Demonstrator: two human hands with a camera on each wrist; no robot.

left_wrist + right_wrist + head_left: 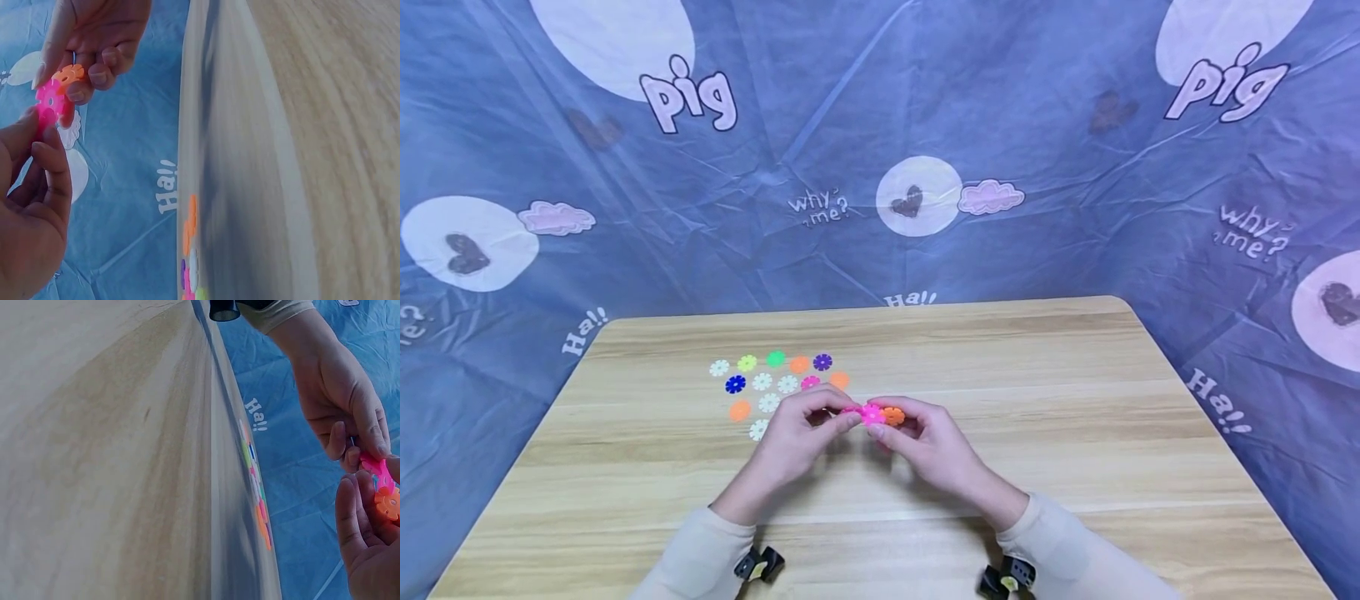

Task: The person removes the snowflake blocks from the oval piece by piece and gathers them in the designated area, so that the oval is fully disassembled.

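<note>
Above the table, both hands meet at small flower-shaped interlocking plastic discs. My left hand (801, 429) pinches a pink disc (371, 465) between thumb and fingertips; in the head view that disc is mostly covered. With thumb and fingers, my right hand (932, 437) holds another pink disc (872, 415), which has an orange disc (892, 415) attached at its right side. The two pink discs touch edge to edge. Whether their slots are locked together, I cannot tell. The left wrist view shows the orange disc (69, 75) partly behind the right fingers.
Several loose discs lie left of and behind the hands, among them a dark blue disc (735, 384), a green disc (776, 358), a purple disc (822, 362) and white ones. Beyond the wooden table (1075, 375) hangs a blue printed cloth (1037, 100).
</note>
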